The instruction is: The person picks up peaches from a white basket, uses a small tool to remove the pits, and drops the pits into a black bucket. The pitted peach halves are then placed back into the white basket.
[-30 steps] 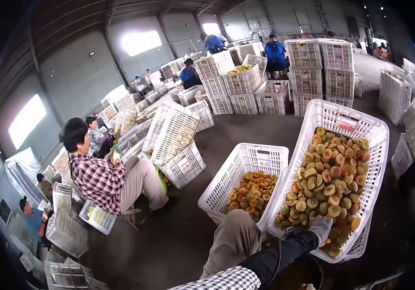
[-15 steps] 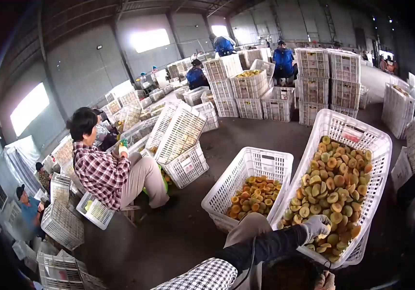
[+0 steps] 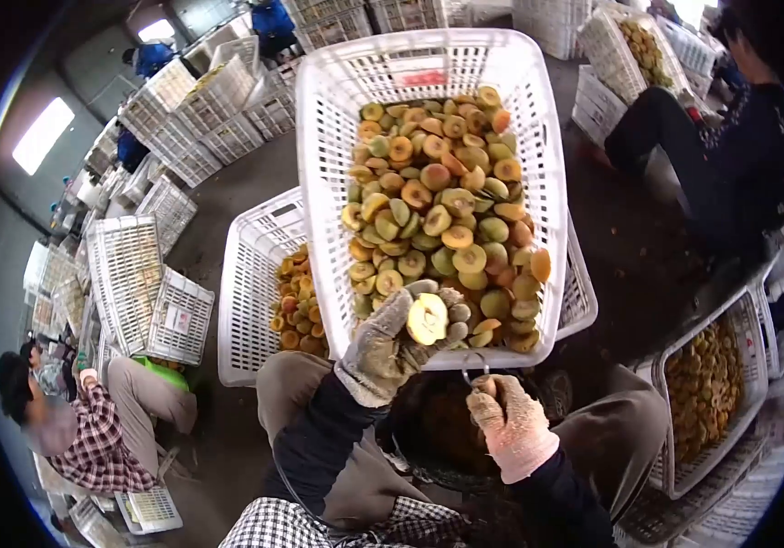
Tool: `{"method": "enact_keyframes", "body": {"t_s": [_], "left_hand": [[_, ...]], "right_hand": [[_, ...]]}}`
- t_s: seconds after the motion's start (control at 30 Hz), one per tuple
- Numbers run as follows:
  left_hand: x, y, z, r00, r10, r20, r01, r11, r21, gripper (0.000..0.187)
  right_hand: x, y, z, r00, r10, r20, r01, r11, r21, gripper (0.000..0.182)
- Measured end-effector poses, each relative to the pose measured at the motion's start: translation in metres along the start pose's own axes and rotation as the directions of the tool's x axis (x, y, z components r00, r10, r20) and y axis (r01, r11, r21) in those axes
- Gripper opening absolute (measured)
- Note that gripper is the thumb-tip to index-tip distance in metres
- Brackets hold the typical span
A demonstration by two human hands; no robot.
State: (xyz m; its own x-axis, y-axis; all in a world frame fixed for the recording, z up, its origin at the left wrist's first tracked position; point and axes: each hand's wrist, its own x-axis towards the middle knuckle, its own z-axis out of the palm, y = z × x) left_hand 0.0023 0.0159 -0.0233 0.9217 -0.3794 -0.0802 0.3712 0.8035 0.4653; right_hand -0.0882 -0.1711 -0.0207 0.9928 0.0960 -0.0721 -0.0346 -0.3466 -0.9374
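Note:
My left hand (image 3: 385,351), in a dirty grey glove, is closed around a pale yellow apricot half (image 3: 428,319), cut face towards me. It is over the near edge of a white plastic crate (image 3: 321,192) heaped with green and orange fruit halves (image 3: 435,219). My right hand (image 3: 513,422), in a pinkish, stained glove, grips a small metal loop tool (image 3: 475,367), its curved end pointing up and its handle hidden in the fingers. Below both hands, between my knees, is a dark bucket (image 3: 407,447); its contents are hard to make out.
A second white crate (image 3: 248,301) with orange halves stands to the left, partly behind the heaped one. More filled crates (image 3: 662,384) are at the right. One person in a checked shirt (image 3: 104,438) sits left; another in dark clothes (image 3: 730,173) sits right.
My view has swung right and down onto the crate. My left hand has drawn back from the heap with an apricot half, and my right hand has come fully into view with the loop tool.

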Motion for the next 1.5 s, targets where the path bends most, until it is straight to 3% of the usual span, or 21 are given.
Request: {"method": "enact_keyframes", "body": {"t_s": [0.03,0.07,0.1,0.17,0.27,0.37,0.43,0.53,0.7,0.8,0.87,0.93,1.0,1.03,1.07,1.13,1.17,1.27,1.3,1.4,1.5], "left_hand": [[-0.003,-0.001,-0.003,1.000,-0.006,-0.015,0.006,0.999,0.039,0.039],[-0.005,0.000,-0.006,1.000,-0.005,-0.030,0.008,0.997,0.083,0.039],[-0.005,0.000,-0.010,0.994,-0.087,-0.068,0.087,0.996,0.002,0.040],[-0.006,-0.004,-0.010,0.977,-0.076,-0.199,0.089,0.994,0.057,0.045],[-0.011,-0.009,0.001,0.950,-0.039,-0.310,0.111,0.969,0.220,0.051],[-0.014,-0.016,-0.002,0.962,-0.097,-0.257,0.156,0.963,0.220,0.052],[-0.017,-0.023,0.004,0.951,0.010,-0.308,0.125,0.902,0.413,0.052],[-0.020,-0.026,0.015,0.929,0.060,-0.366,0.151,0.839,0.523,0.051],[-0.022,-0.028,0.015,0.911,0.060,-0.408,0.159,0.862,0.481,0.049],[-0.022,-0.027,0.014,0.911,0.078,-0.405,0.162,0.834,0.527,0.048],[-0.021,-0.027,0.020,0.873,0.050,-0.485,0.198,0.872,0.448,0.049],[-0.021,-0.028,0.021,0.897,0.014,-0.442,0.213,0.862,0.461,0.048],[-0.021,-0.033,0.023,0.889,0.113,-0.444,0.162,0.828,0.536,0.047],[-0.021,-0.033,0.024,0.857,0.092,-0.508,0.195,0.853,0.484,0.048],[-0.021,-0.034,0.026,0.857,0.084,-0.509,0.203,0.852,0.482,0.048],[-0.021,-0.036,0.028,0.853,0.089,-0.515,0.160,0.894,0.418,0.045],[-0.021,-0.037,0.031,0.844,0.076,-0.530,0.166,0.904,0.394,0.043],[-0.022,-0.039,0.031,0.869,0.097,-0.485,0.153,0.880,0.450,0.043],[-0.022,-0.041,0.027,0.889,0.104,-0.445,0.123,0.884,0.452,0.043],[-0.022,-0.045,0.024,0.887,0.129,-0.444,0.118,0.865,0.487,0.049],[-0.025,-0.055,0.028,0.878,0.171,-0.448,0.080,0.869,0.488,0.048]], "right_hand": [[0.000,0.000,0.003,1.000,0.009,0.021,-0.009,1.000,0.005,0.024],[0.001,-0.008,0.003,0.991,-0.128,-0.046,0.123,0.988,-0.095,0.023],[0.002,-0.009,0.005,0.983,-0.173,-0.067,0.163,0.976,-0.142,0.022],[0.005,-0.011,0.009,0.947,-0.306,-0.100,0.281,0.936,-0.212,0.018],[0.010,-0.019,0.012,0.982,-0.187,-0.033,0.168,0.936,-0.309,0.020],[0.013,-0.015,0.018,0.982,-0.182,-0.056,0.157,0.938,-0.308,0.020],[0.015,-0.015,0.019,0.986,-0.164,-0.044,0.139,0.931,-0.338,0.019],[0.016,-0.017,0.019,0.995,-0.098,0.007,0.095,0.937,-0.337,0.019],[0.014,-0.011,0.025,0.995,-0.090,0.049,0.102,0.923,-0.372,0.019],[0.012,-0.015,0.028,0.996,-0.027,0.083,0.055,0.935,-0.350,0.020],[0.013,-0.014,0.029,0.990,0.045,0.130,-0.011,0.968,-0.252,0.022],[0.017,-0.014,0.025,0.979,0.086,0.183,-0.063,0.990,-0.125,0.025],[0.022,-0.018,0.013,0.850,0.216,0.481,-0.414,0.838,0.355,0.028],[0.022,-0.017,0.013,0.828,0.233,0.510,-0.462,0.799,0.385,0.031],[0.020,-0.015,0.016,0.828,0.239,0.507,-0.467,0.795,0.388,0.031],[0.016,-0.010,0.026,0.938,0.188,0.290,-0.182,0.982,-0.050,0.034],[0.017,-0.015,0.023,0.912,0.240,0.333,-0.229,0.971,-0.073,0.043],[0.020,-0.004,0.025,0.918,0.145,0.370,-0.197,0.975,0.105,0.044],[0.021,-0.004,0.020,0.879,0.209,0.429,-0.279,0.955,0.105,0.043],[0.022,-0.001,0.022,0.880,0.243,0.408,-0.271,0.962,0.011,0.042],[0.017,0.005,0.022,0.917,0.145,0.371,-0.189,0.978,0.087,0.040]]}}
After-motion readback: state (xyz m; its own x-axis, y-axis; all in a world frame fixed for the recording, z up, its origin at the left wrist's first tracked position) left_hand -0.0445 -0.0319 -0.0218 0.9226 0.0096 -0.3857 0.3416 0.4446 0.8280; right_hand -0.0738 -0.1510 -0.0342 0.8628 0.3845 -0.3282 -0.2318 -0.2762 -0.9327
